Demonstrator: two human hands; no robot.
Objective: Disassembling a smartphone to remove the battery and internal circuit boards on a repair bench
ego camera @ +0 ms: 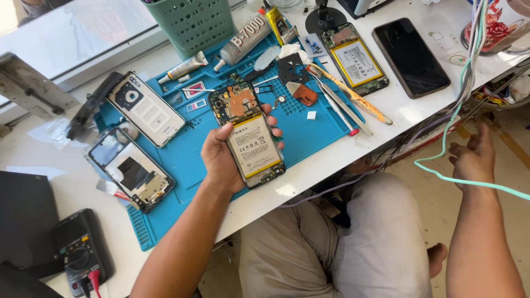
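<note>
My left hand [221, 157] holds an opened phone [248, 135] with its back off, showing a white and yellow battery and a copper-coloured board part at the top. The phone hangs above the blue repair mat [309, 124]. My right hand [473, 157] is off the table's right edge, low beside a bundle of cables, with its fingers spread and nothing in it. A mint green cable [450, 124] runs just in front of it.
On the mat lie a white back cover [146, 107], a phone frame [132, 171], glue tubes [243, 44], tweezers [339, 105] and small parts. Another opened phone [356, 60] and a black phone [411, 55] lie to the right. A multimeter [80, 251] sits at the lower left, a green basket [193, 22] behind.
</note>
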